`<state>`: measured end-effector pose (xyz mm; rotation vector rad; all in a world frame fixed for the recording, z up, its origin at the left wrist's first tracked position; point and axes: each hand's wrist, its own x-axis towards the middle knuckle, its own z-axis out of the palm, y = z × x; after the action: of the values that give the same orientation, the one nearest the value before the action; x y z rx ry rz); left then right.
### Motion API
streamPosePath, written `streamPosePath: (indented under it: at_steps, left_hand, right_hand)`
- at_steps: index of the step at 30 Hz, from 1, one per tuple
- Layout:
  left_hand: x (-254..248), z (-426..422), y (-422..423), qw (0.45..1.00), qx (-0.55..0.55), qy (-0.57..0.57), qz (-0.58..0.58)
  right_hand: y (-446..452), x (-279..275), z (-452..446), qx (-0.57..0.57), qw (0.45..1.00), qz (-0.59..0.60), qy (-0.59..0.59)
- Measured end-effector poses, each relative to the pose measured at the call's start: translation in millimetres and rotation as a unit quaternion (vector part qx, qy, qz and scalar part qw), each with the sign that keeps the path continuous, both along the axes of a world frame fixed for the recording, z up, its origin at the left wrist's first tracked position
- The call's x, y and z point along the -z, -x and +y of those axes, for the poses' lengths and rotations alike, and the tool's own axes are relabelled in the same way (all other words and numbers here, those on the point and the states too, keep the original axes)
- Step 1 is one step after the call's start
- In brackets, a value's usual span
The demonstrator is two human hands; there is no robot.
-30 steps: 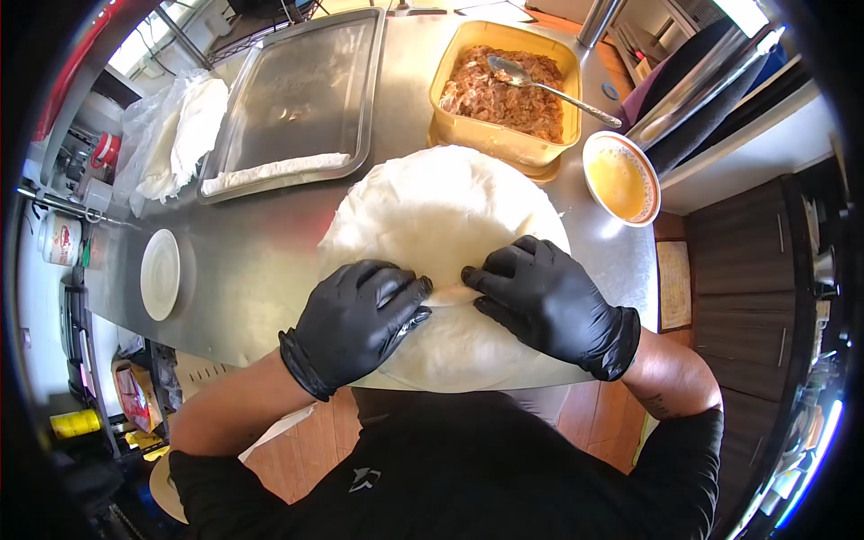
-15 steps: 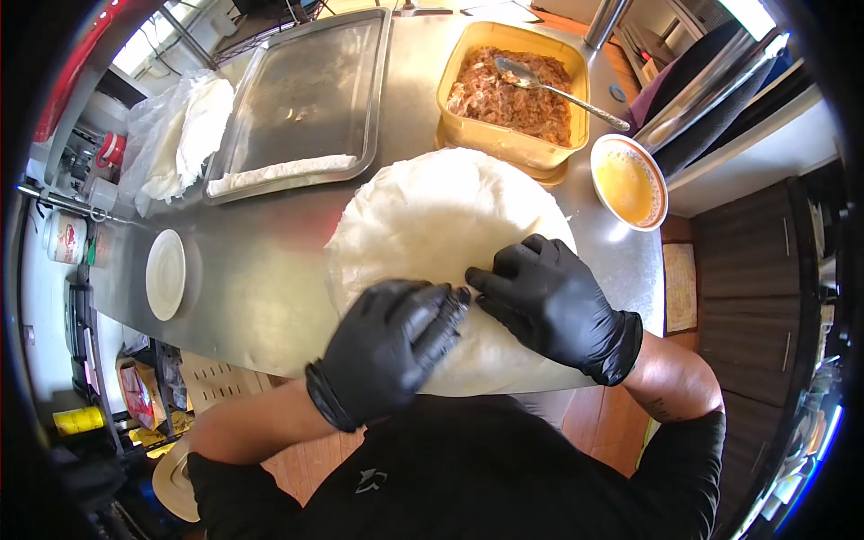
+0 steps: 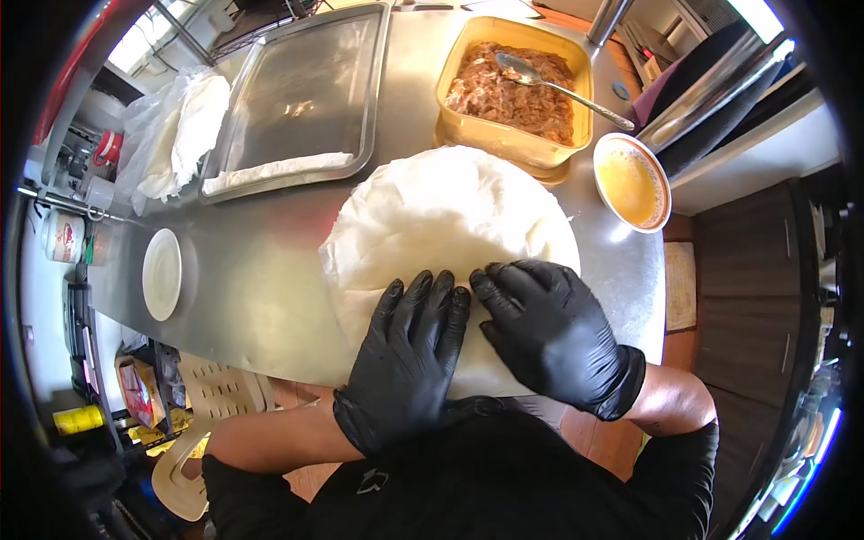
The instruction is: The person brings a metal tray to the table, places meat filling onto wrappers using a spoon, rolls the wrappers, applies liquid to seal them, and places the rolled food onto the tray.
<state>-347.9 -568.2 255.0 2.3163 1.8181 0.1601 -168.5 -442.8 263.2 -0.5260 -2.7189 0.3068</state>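
Note:
A round stack of thin white dough sheets [image 3: 441, 198] lies at the front of the steel table. My left hand [image 3: 405, 351], black-gloved, rests palm down on its near part, fingers stretched forward. Beside it my right hand [image 3: 553, 333], also gloved, presses on the dough with bent fingers, its fingertips close to those of my left hand. What lies under the right palm is hidden. Beyond the dough, a yellow tub [image 3: 513, 139] holds ground filling with a spoon [image 3: 576, 97] on it. A bowl of yellow liquid [image 3: 633, 183] stands at the right.
A metal tray [image 3: 301, 99] with one white roll [image 3: 279, 171] is at the back left. Left of it lies plastic-wrapped dough [image 3: 184, 130]. A white plate [image 3: 163, 274] sits near the left edge. A beige chair [image 3: 216, 387] stands below the table's left front.
My left hand has moved right and turned, its fingers now straight and flat on the dough. My right hand has shifted slightly, its palm lower over the sheets.

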Motion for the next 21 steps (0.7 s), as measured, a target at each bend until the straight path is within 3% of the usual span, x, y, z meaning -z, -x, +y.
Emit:
streamPosePath:
  at_steps: [9, 21]
  left_hand:
    - [3, 9, 5, 1.0, 0.001, 0.004, -0.026]
    - [6, 23, 13, 0.998, 0.0, -0.019, -0.057]
  right_hand:
    - [-1, 5, -5, 0.015, 0.992, -0.116, 0.037]
    - [9, 1, -1, 0.045, 0.991, -0.124, -0.002]
